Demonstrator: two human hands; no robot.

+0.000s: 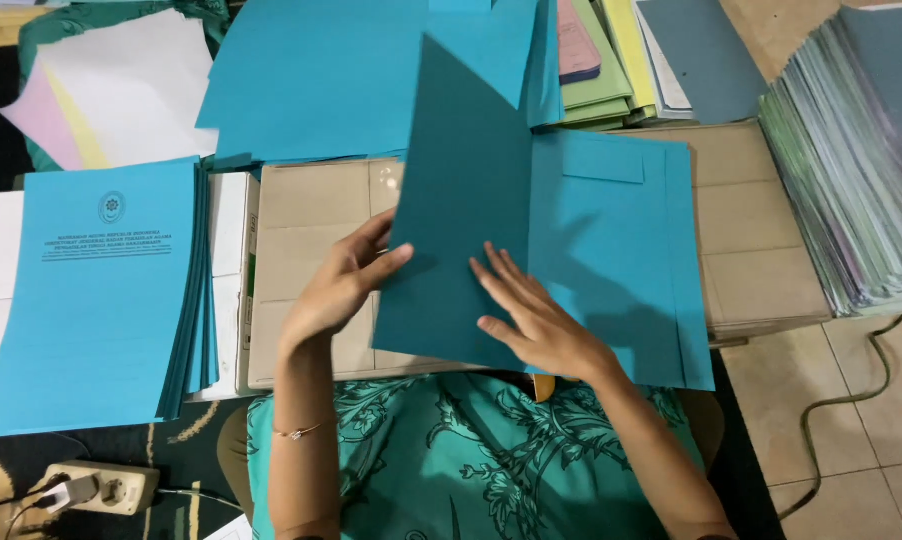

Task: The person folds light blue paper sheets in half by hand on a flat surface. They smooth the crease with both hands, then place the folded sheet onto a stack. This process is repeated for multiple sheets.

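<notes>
A blue paper folder (611,260) lies partly open on a flat cardboard box (311,220) in front of me. Its left cover (461,180) stands lifted and tilted. My left hand (343,282) holds the left edge of that cover, thumb in front and fingers behind. My right hand (536,318) rests flat with spread fingers on the lower part of the cover near the fold. The right half of the folder lies flat with a small inner flap (603,158) near its top.
A stack of printed blue folders (101,290) sits at left. More blue sheets (321,70) and white, pink and yellow paper (121,90) lie beyond. A tall fanned pile of sheets (851,170) stands at right. A power strip (96,488) and a cable (841,400) are on the floor.
</notes>
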